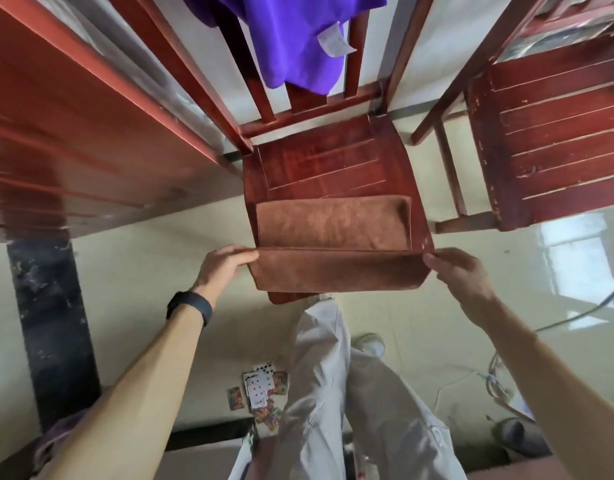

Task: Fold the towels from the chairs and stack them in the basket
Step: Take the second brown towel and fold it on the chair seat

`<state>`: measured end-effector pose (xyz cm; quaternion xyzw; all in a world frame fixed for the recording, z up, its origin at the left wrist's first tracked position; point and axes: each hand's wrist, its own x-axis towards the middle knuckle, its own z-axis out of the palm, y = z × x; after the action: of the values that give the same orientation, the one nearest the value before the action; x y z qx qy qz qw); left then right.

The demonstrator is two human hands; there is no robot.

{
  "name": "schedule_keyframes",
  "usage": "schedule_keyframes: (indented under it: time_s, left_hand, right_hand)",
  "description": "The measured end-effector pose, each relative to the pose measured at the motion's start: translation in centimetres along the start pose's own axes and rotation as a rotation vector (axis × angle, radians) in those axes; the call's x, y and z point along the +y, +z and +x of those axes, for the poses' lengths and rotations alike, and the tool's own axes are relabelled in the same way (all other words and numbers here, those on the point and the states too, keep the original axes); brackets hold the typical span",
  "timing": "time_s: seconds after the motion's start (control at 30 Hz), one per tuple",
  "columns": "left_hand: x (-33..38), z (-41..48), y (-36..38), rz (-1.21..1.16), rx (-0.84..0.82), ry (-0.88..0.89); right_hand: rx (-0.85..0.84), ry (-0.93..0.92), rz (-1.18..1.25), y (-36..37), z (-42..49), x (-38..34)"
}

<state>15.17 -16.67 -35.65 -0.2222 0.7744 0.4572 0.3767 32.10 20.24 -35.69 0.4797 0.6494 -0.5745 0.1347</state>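
Was on the folding step, with the brown towel point(333, 226) half done on the seat of the middle chair point(326, 161), in the middle of the frame. Pinched its left end with the left hand point(225, 268), fingers curled over the edge. Pinched its right end with the right hand point(454, 271) the same way. Left the far half lying flat on the seat and the near half hanging down over the seat's front edge.

Looked ready for the next fold: needed both ends lifted together and carried toward the chair back, with the edges kept lined up. Needed one more fold after that, most likely, before going to the basket. Saw no basket anywhere in view. Had a purple towel point(298, 39) to do too, draped over the chair back at the top of the frame.

Had little spare seat to the left and right of the brown towel — close to both side edges, so easy to slip off. Had bare seat beyond it, up to the back rails. Stood hemmed in by a red table point(73, 133) at upper left and a second chair point(558, 140) at upper right. Had open floor below the hands — apart from playing cards point(260, 389) at lower middle and cables point(499, 382) at lower right.
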Motion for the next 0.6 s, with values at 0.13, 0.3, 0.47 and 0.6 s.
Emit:
schedule_keyframes:
  time_s: [0.13,0.3,0.47,0.6]
  left_hand:
    - [1.4,5.8,1.6,-0.251,0.008,-0.022]
    - [1.5,11.4,2.9,-0.249,0.107,0.033]
    - [0.9,14.2,3.2,-0.003,0.136,0.060]
    - [1.3,14.3,3.7,0.047,0.145,0.114]
  right_hand:
    - [0.080,-0.051,0.040,2.6,5.8,-2.6]
    - [0.223,-0.123,-0.137,5.2,10.8,-4.2]
    - [0.266,-0.028,-0.276,6.4,13.2,-4.1]
    - [0.292,-0.027,-0.313,6.8,13.2,-3.9]
